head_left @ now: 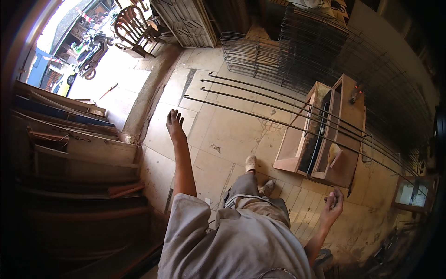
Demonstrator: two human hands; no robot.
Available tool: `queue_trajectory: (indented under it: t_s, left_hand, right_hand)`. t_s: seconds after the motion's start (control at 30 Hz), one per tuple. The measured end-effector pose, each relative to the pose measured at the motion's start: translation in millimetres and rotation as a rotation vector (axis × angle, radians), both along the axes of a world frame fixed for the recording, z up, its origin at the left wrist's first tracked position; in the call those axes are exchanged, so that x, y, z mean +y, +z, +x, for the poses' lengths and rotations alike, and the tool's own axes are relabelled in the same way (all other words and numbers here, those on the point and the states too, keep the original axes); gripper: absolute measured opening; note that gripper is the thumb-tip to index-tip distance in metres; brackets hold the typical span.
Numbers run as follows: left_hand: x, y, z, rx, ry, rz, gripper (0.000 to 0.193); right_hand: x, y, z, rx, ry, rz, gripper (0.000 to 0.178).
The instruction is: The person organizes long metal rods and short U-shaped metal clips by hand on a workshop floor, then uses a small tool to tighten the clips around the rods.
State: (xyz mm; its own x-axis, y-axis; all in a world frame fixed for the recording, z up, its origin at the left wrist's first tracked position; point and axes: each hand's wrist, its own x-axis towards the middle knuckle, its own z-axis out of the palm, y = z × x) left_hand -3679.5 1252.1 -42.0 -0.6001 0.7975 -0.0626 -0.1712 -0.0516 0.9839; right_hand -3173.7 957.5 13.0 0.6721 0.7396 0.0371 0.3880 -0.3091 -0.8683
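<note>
My left hand point(175, 124) is stretched out over the tiled floor, fingers apart and nothing in them. Loosely bent, the fingers of my right hand point(332, 205) hold nothing that I can see; this hand hangs low at my right side. Between and beyond my hands, several long dark metal rods point(260, 111) with hooked tips lie across a wooden cabinet-like box point(344, 125). Both hands are apart from the rods. A small tool with orange-red parts point(357, 93) rests on the box, and a pale yellowish piece point(333, 152) lies nearer me.
Stacked wire-like metal frames point(302, 51) stand at the far right. Wooden boards and panels point(83, 144) line the left side. A raised sill point(155, 93) borders the doorway, with a wooden chair point(132, 28) and motorcycle point(93, 53) beyond. A glass-fronted box point(412, 193) sits at right.
</note>
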Motion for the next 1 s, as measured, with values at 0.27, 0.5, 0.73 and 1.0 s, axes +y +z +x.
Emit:
queue_trajectory:
  t_s: [0.27, 0.5, 0.73, 1.0]
  left_hand:
    - [92.8, -24.7, -37.2, 0.164, -0.127, -0.259, 0.038]
    - [73.7, -33.0, -19.3, 0.325, -0.385, -0.038, 0.04]
    - [76.8, -23.7, -19.3, -0.037, -0.568, 0.073, 0.054]
    - [85.3, 4.2, -30.1, 0.07, -0.752, -0.18, 0.047]
  right_hand:
    - [22.8, 6.6, -41.0, -0.068, 0.014, 0.002, 0.028]
    - [83.1, -23.1, -152.0, 0.049, 0.02, 0.013, 0.028]
    - [152.9, -39.1, -282.7, 0.178, 0.098, -0.073, 0.029]
    - [151.2, -39.1, -301.7, 0.147, -0.073, -0.17, 0.026]
